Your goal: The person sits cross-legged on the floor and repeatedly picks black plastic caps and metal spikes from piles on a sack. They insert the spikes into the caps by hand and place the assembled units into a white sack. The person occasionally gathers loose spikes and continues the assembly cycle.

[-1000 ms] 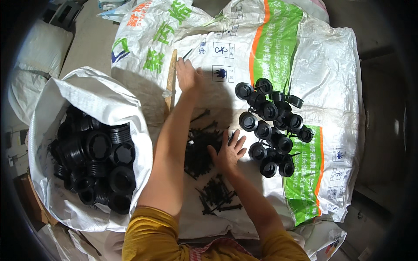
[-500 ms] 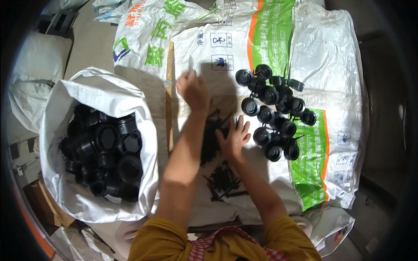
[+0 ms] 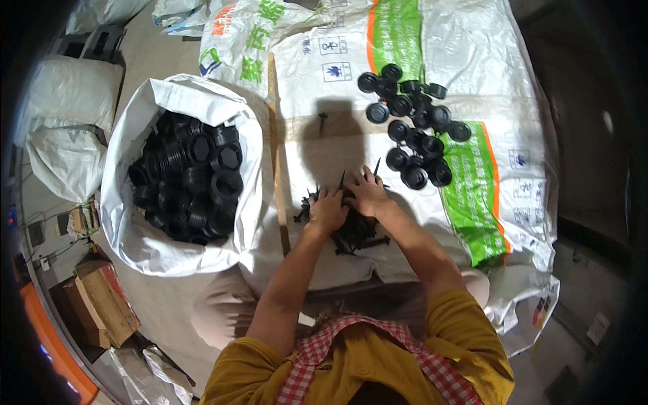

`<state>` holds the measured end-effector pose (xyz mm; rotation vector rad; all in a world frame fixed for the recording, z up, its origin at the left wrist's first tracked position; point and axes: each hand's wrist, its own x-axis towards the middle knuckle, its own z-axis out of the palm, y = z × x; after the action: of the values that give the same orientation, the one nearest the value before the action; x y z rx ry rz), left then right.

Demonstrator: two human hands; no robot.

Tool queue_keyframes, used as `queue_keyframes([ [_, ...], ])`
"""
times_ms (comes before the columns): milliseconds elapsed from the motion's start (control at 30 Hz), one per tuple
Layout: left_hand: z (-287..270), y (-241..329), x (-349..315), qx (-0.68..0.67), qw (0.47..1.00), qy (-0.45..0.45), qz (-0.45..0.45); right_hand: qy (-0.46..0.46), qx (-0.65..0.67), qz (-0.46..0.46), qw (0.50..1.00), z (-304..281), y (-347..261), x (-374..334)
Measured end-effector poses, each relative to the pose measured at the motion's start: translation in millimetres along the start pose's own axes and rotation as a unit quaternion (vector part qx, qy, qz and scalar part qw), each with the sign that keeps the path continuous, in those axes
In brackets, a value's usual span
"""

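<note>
A heap of black screws (image 3: pixel 356 233) lies on a white woven sheet (image 3: pixel 324 263) in front of me. My left hand (image 3: pixel 327 209) rests on the left side of the heap, fingers curled into the screws. My right hand (image 3: pixel 368 192) presses on the heap's far side, right beside the left one, with screws sticking out between its fingers. One stray screw (image 3: pixel 322 121) lies farther away on the sheet. A cluster of black round caps (image 3: pixel 415 131) sits beyond my right hand.
An open white sack (image 3: pixel 145 239) full of black round caps (image 3: pixel 189 179) stands at my left. A wooden stick (image 3: pixel 277 148) lies along the sheet's left edge. Cardboard boxes (image 3: pixel 101 300) and stuffed white bags (image 3: pixel 67 128) sit at far left.
My left hand has drawn back from the far end of the stick to the screw heap. Both hands now meet on the heap. The view has shifted.
</note>
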<state>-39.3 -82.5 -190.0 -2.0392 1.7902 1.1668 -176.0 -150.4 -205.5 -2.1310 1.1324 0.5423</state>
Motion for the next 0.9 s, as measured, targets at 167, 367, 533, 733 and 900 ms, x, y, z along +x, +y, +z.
queue_keyframes([
  [167, -3, 0, -28, -0.076, 0.987, 0.144, 0.006, 0.038, 0.041, 0.073, 0.996, -12, -1, -59],
  [367, 28, -60, -16, -0.132, 0.971, 0.169, -0.11, -0.098, -0.104, 0.143, 0.979, 5, -10, -103],
  [533, 34, -16, -24, -0.157, 0.982, 0.063, -0.08, 0.108, -0.066, 0.062, 0.99, 59, 24, -67],
  [733, 16, -19, -36, -0.087, 0.992, 0.039, -0.079, 0.129, -0.09, 0.073, 0.985, 21, 6, -57],
  [900, 26, -11, -42, -0.003, 0.993, 0.095, -0.072, 0.08, -0.123, 0.03, 0.989, -7, 17, -37],
])
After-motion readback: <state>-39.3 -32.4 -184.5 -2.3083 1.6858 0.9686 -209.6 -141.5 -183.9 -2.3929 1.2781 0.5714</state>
